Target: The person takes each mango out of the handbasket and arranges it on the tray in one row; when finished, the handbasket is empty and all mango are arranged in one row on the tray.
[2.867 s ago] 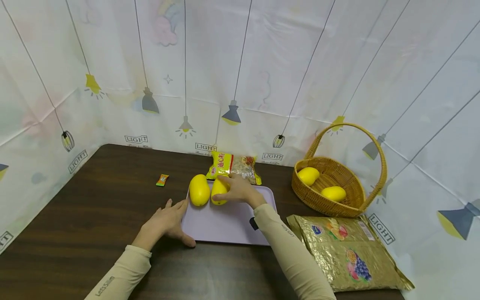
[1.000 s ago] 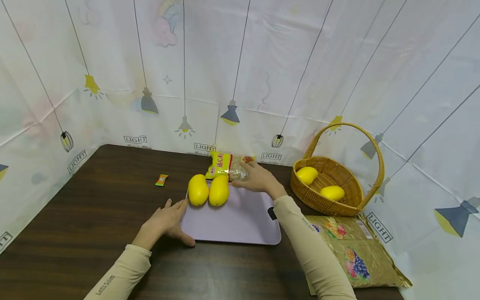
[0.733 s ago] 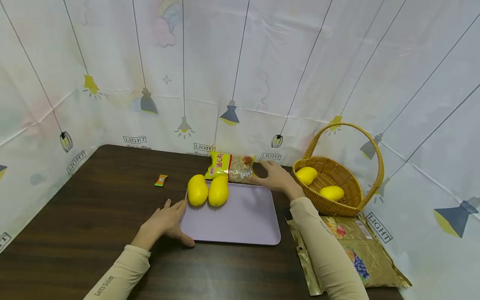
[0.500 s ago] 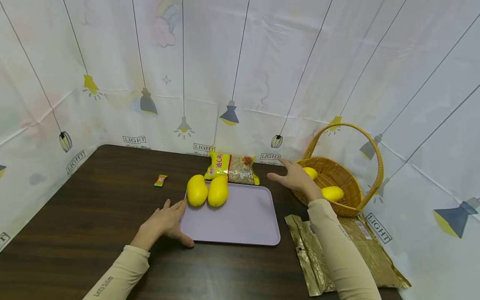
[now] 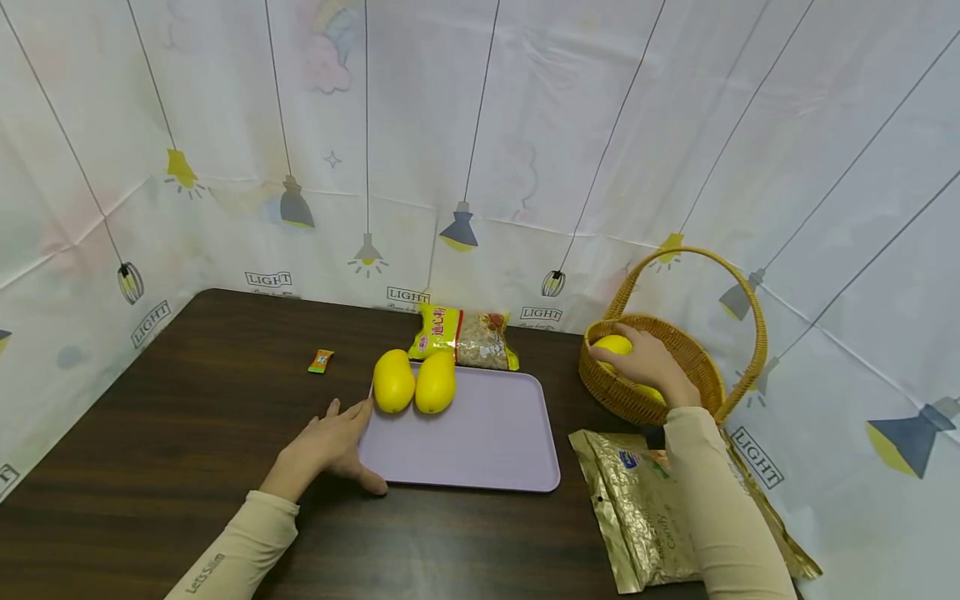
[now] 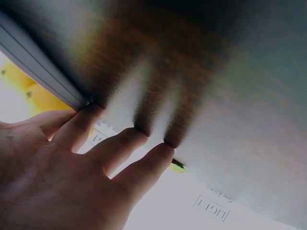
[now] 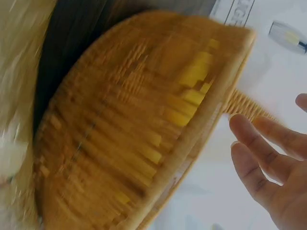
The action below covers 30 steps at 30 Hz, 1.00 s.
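My left hand (image 5: 330, 446) rests on the dark table with fingers spread, at the left edge of a lilac tray (image 5: 480, 433). In the left wrist view, its fingertips (image 6: 165, 149) touch the tabletop beside the tray's side (image 6: 43, 62). Two yellow mangoes (image 5: 393, 382) lie side by side in the tray's back left corner. Over a wicker basket (image 5: 615, 400), my right hand (image 5: 651, 364) reaches with fingers apart, overlapping one mango (image 5: 613, 345) inside. A second mango (image 5: 651, 392) there is partly hidden below the hand. The right wrist view shows yellow through the weave (image 7: 120, 96).
Behind the tray lies a bag of macaroni (image 5: 480, 337). A small orange-and-green wrapped candy (image 5: 321, 361) sits further left. In front of the basket is a large gold candy bag (image 5: 630, 500), partly under my right sleeve. The basket's tall handle (image 5: 761, 333) arches over it.
My right hand has let go of the second mango on the tray and moved right, past the macaroni bag, to over the basket. The left hand stays put.
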{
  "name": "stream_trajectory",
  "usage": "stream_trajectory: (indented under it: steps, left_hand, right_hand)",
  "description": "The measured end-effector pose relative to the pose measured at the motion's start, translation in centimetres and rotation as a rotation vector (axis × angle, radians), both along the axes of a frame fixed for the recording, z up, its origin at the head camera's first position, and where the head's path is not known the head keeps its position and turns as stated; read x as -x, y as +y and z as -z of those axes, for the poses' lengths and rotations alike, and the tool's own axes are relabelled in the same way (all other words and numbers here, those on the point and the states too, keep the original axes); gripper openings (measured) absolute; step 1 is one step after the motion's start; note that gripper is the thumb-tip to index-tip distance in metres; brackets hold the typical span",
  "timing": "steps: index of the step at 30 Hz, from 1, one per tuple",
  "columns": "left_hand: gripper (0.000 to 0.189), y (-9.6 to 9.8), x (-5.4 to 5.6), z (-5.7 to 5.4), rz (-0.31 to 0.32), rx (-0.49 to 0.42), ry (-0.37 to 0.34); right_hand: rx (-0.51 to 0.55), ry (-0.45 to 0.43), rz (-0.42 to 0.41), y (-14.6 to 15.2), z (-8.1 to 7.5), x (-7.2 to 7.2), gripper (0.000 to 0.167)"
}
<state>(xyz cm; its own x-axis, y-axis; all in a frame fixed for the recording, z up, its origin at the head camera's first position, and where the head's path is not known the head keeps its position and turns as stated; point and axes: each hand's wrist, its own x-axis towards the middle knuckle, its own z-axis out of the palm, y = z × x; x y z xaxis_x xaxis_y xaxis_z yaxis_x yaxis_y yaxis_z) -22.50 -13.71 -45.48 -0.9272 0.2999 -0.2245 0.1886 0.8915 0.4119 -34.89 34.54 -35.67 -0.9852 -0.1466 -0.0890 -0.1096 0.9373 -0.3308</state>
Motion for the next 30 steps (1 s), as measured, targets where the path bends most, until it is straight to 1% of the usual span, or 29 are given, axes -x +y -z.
stream_trajectory:
  steps: [5,9,13,23,26,30]
  left_hand:
    - [0.137,0.0,0.0,0.0,-0.006,0.003,-0.002]
    - [0.137,-0.1,0.0,0.0,-0.011,0.004,-0.005]
    - [0.137,-0.1,0.0,0.0,-0.011,0.003,-0.005]
    - [0.136,0.0,0.0,0.1,-0.014,0.0,-0.01]
    - [0.136,0.0,0.1,0.1,-0.011,0.005,-0.009]
    - [0.136,0.0,0.2,0.1,-0.01,0.01,-0.006]
  right_hand:
    - [-0.036,-0.019,0.002,2.4,0.5,0.0,0.097]
    - [-0.078,-0.032,0.008,4.1,0.9,0.0,0.1]
    - [-0.095,-0.044,0.019,5.4,1.3,0.0,0.1]
    - [-0.12,-0.114,0.059,7.0,2.0,0.3,0.108]
    - [-0.132,-0.126,0.065,7.2,2.2,0.3,0.108]
    - [-0.15,-0.12,0.06,7.6,2.5,0.4,0.104]
